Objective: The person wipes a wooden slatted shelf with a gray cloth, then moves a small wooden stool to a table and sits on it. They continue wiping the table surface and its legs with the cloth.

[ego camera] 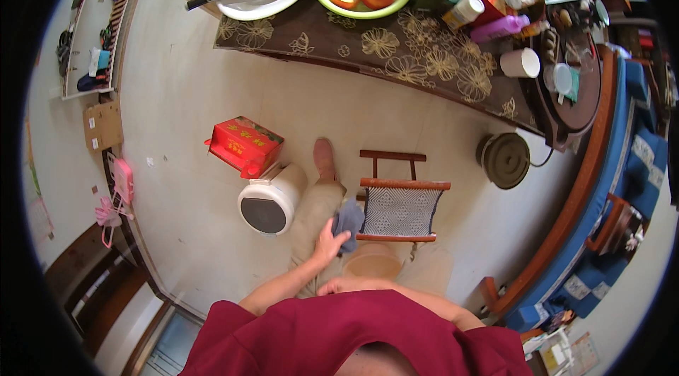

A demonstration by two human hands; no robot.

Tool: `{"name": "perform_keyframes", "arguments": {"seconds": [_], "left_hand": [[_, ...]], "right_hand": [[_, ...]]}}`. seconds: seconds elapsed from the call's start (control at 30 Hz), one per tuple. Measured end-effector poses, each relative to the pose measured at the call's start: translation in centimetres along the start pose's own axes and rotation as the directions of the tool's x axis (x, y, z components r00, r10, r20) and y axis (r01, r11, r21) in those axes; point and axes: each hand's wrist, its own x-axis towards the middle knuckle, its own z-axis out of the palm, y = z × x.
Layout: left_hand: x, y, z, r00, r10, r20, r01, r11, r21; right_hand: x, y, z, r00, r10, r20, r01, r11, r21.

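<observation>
My left hand holds a blue-grey cloth, bunched and hanging by the left side of a folding stool. This stool has reddish-brown wooden bars and a woven seat in a blue and white diamond pattern. Across my waist reaches my right hand, partly covered by my dark red shirt; what its fingers do is unclear. Between my legs shows a rounded tan object, perhaps a basin, mostly hidden below the hem. One foot in a pink shoe is planted ahead of the cloth.
Left of my leg stand a white bin with a dark lid and a red carton. A table with a flowered cover carries a knife on a plate and a green fruit bowl. Rightward are a lidded pail and a blue-cushioned bench.
</observation>
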Motion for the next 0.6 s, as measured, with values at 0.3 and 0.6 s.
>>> {"name": "perform_keyframes", "arguments": {"seconds": [0.3,0.6], "left_hand": [[-5.1,-2.0,9.6,0.978,0.024,-0.207,-0.016,0.999,0.040],[-6.7,-3.3,13.3,0.993,-0.087,-0.074,0.088,0.996,0.015]], "right_hand": [[-28.8,7.7,-7.7,0.598,0.186,-0.779,-0.794,0.004,-0.608],[-33.8,5.9,-2.1,0.849,0.303,-0.433,-0.373,0.924,-0.086]]}}
